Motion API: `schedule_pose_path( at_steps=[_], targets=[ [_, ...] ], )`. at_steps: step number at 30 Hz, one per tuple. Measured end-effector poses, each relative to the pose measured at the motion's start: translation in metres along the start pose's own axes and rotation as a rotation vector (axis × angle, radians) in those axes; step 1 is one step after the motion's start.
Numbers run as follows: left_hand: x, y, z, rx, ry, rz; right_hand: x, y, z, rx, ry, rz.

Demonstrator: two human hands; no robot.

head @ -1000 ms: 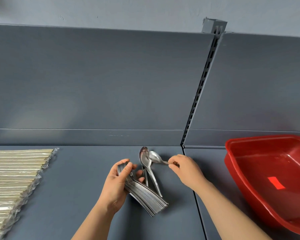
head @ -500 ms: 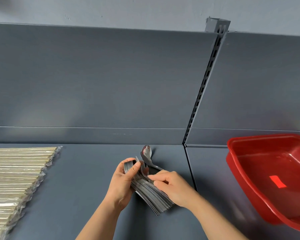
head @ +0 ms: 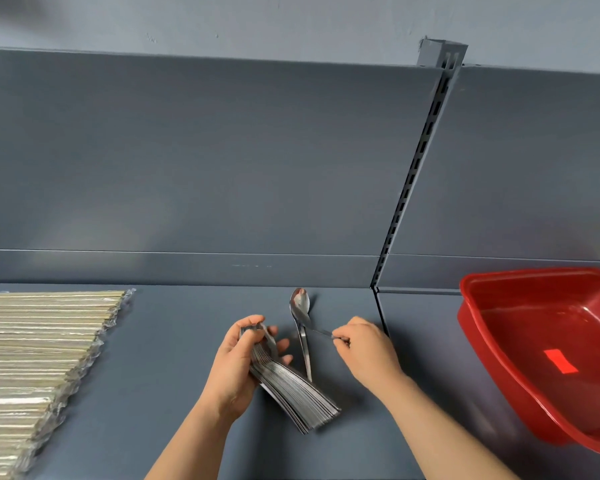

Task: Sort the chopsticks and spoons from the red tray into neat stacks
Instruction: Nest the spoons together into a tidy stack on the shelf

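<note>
Your left hand (head: 236,368) has its grip wrapped round the fat stack of shiny metal spoons (head: 291,389). Just right of it, your right hand (head: 368,351) pinches one loose silver spoon (head: 321,331) by its thin handle, which points right.

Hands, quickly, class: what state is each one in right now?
Left hand: closed, holding the spoon bundle.
Right hand: closed, pinching one spoon by its handle.

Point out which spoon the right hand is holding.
The slanted spoon crossing the lying spoon: the right hand pinches its handle, while the left hand grips the bundle.
</note>
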State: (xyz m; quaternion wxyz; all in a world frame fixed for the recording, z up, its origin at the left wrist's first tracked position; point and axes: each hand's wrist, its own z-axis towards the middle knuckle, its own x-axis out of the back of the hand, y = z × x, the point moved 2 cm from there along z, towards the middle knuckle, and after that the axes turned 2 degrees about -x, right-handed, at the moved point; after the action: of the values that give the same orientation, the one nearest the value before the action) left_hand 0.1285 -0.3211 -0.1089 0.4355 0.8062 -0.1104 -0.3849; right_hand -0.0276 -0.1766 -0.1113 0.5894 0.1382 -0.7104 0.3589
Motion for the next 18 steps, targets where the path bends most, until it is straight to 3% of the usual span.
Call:
schedule_pose_path(
  at_steps=[2, 4, 6, 8, 18],
  targets=[
    [0.002, 0.001, 0.0, 0.012, 0.02, -0.006, -0.001, -0.001, -0.002, -0.033, 0.054, 0.051],
    [0.003, 0.002, 0.0, 0.013, 0.035, -0.014, 0.001, -0.003, -0.007, -0.075, 0.07, 0.259],
    [0.003, 0.002, 0.0, 0.01, 0.045, -0.029, 0.004, -0.01, -0.015, -0.096, -0.018, 0.618],
    [0.003, 0.001, 0.002, 0.009, 0.047, -0.04, 0.006, -0.02, -0.024, -0.062, -0.14, 0.797],
    [0.005, 0.0, 0.006, 0.025, -0.006, -0.028, 0.006, -0.038, -0.036, 0.133, -0.355, 0.629]
  ],
)
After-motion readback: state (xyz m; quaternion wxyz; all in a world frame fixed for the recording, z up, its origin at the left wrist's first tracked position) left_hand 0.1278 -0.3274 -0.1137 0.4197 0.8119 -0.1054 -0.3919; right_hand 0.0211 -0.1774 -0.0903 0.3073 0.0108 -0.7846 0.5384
